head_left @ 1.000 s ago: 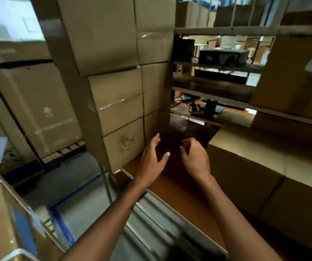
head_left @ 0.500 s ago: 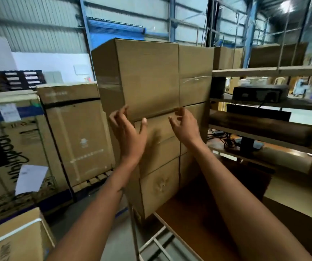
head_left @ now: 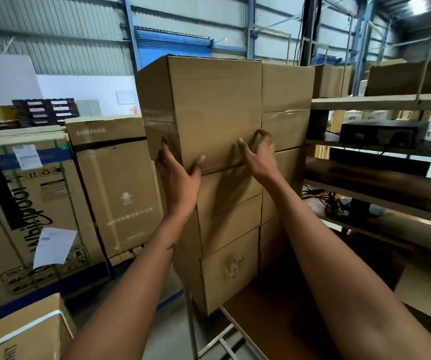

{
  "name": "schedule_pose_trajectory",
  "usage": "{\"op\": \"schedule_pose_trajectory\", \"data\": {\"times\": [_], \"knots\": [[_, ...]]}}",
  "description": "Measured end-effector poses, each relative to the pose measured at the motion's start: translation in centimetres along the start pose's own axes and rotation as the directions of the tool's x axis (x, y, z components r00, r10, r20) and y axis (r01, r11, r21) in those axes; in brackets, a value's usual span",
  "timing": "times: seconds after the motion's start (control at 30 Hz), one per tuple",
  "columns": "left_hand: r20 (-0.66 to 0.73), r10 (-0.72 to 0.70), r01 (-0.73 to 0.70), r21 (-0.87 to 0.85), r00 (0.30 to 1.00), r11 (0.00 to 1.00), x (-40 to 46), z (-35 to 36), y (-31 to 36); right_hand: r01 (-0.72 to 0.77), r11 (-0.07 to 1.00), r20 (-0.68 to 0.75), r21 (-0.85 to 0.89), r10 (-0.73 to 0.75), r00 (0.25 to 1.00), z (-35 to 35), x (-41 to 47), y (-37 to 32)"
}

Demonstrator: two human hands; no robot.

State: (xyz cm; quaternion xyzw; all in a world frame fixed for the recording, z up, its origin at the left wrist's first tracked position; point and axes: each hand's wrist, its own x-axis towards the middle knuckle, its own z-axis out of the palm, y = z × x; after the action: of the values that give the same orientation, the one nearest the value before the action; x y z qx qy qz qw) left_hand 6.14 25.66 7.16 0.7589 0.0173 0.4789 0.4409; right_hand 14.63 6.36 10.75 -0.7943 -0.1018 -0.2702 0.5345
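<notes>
"On top of the stack, in the head view, what are the hands on?"

"A top cardboard box (head_left: 217,113), plain brown and upright, sitting on the lower boxes (head_left: 231,268) of the same stack. Two bare arms reach up to its bottom edge."

"How do the fingers lie?"

"The left hand (head_left: 180,178) pinches the box's lower left corner, with the fingers round on the side face and the thumb pressed on the front. The right hand (head_left: 259,157) is at the lower right of the front. Its thumb is on the face and its fingers are curled into the seam where a neighbouring column of boxes (head_left: 285,100) touches the box."

"What lies around the box?"

"Left of it and further back stands a Samsung carton (head_left: 115,185). Further left again is a Whirlpool carton (head_left: 24,209) with a loose paper sheet (head_left: 53,246) on its front. Right of the box is a shelf rack (head_left: 380,103) carrying a black device (head_left: 380,132). Well below the box, at the stack's foot, lies a brown board (head_left: 274,307)."
</notes>
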Motion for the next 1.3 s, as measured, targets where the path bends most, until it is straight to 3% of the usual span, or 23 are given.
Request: {"op": "schedule_pose_trajectory", "data": {"times": [0.2, 0.47, 0.63, 0.87, 1.03, 1.17, 1.3], "knots": [[-0.013, 0.013, -0.013, -0.012, 1.000, 1.000, -0.3, 0.4, -0.1, 0.046, 0.999, 0.010, 0.003, -0.046, 0.999, 0.6, 0.6, 1.5], [-0.036, 0.051, -0.052, -0.029, 0.998, 0.998, -0.7, -1.2, -1.2, 0.121, 0.992, -0.082, 0.034, -0.118, 0.990, -0.5, -1.0, 1.5], [-0.078, 0.135, -0.141, -0.079, 0.988, 0.987, -5.0, -4.6, -0.2, 0.203, 0.976, -0.123, 0.081, -0.192, 0.974, -2.3, -4.8, 0.4], [-0.095, 0.147, -0.160, -0.152, 0.985, 0.975, -12.3, -7.5, 0.0, 0.277, 0.953, -0.177, 0.125, -0.253, 0.951, -6.1, -13.1, 0.4], [-0.042, 0.124, -0.131, -0.248, 0.991, 0.960, -18.0, -7.6, -0.5, 0.254, 0.956, -0.226, 0.150, -0.217, 0.950, -9.2, -20.4, 1.7], [0.040, 0.083, -0.061, -0.386, 0.996, 0.920, -22.1, -6.3, -0.4, 0.161, 0.968, -0.276, 0.192, -0.104, 0.955, -12.0, -26.3, 2.7], [0.126, 0.065, 0.004, -0.480, 0.990, 0.877, -24.5, -4.8, 1.2, 0.062, 0.991, -0.388, 0.122, -0.009, 0.922, -14.3, -30.6, 3.7]]}}
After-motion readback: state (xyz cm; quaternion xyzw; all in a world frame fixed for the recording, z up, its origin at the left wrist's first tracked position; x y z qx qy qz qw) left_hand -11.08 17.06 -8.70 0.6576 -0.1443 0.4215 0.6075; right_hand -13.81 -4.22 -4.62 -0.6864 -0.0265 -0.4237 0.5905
